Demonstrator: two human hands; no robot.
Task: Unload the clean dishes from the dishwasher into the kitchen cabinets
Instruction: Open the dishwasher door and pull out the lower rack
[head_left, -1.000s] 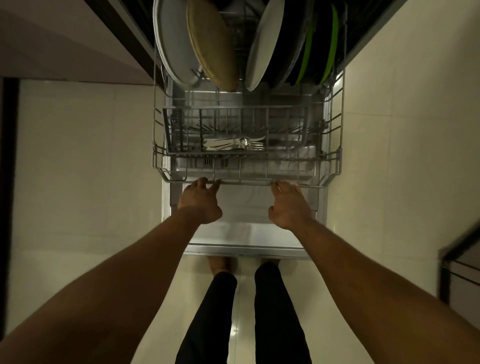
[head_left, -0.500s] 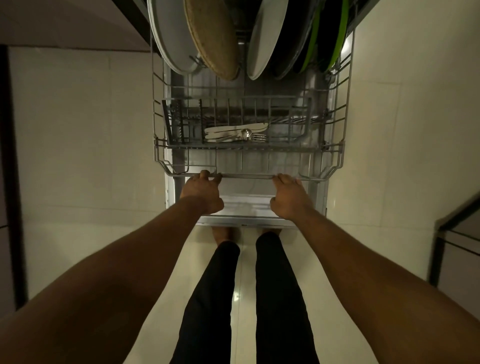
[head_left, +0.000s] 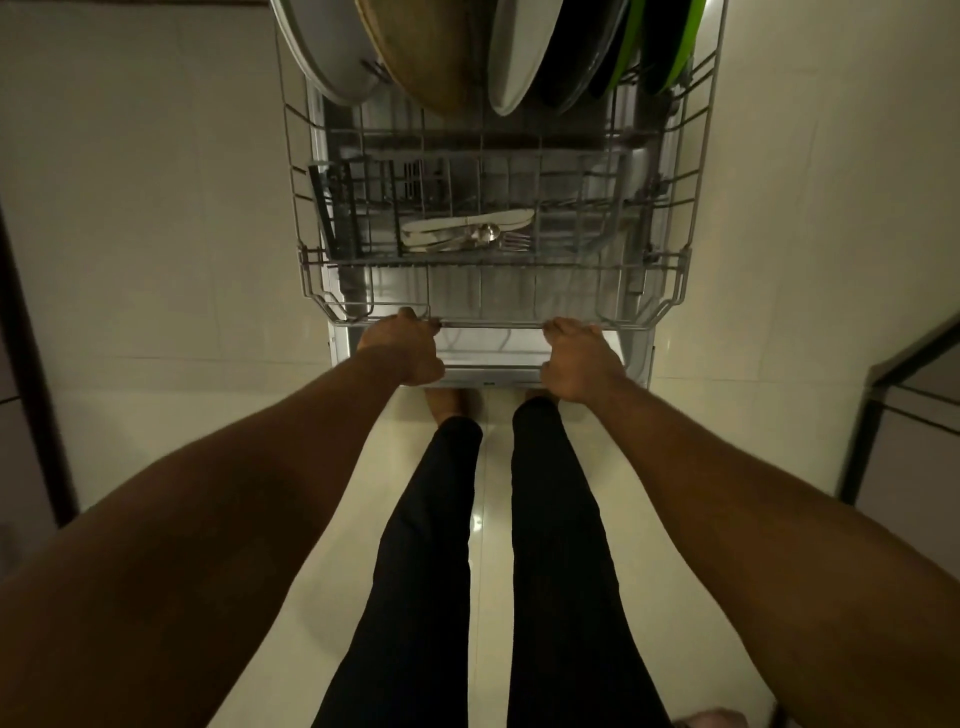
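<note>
A grey wire dishwasher rack (head_left: 311, 291) is pulled out over the open dishwasher door (head_left: 493, 364). My left hand (head_left: 402, 348) grips the rack's front bar on the left. My right hand (head_left: 579, 361) grips the same bar on the right. At the back of the rack stand a white plate (head_left: 322, 47), a tan plate (head_left: 421, 57), another white plate (head_left: 522, 52), dark plates (head_left: 576, 57) and green-rimmed plates (head_left: 675, 41). Cutlery (head_left: 467, 234), with knives, a spoon and a fork, lies in a basket near the front.
Pale floor tiles (head_left: 156, 260) spread on both sides of the door. A dark-framed piece of furniture (head_left: 904, 415) stands at the right. A dark cabinet edge (head_left: 31, 364) runs down the left. My legs (head_left: 493, 545) stand just before the door.
Both hands have drawn the rack toward me along the door; its front bar now sits close to the door's front edge. The grips have not changed.
</note>
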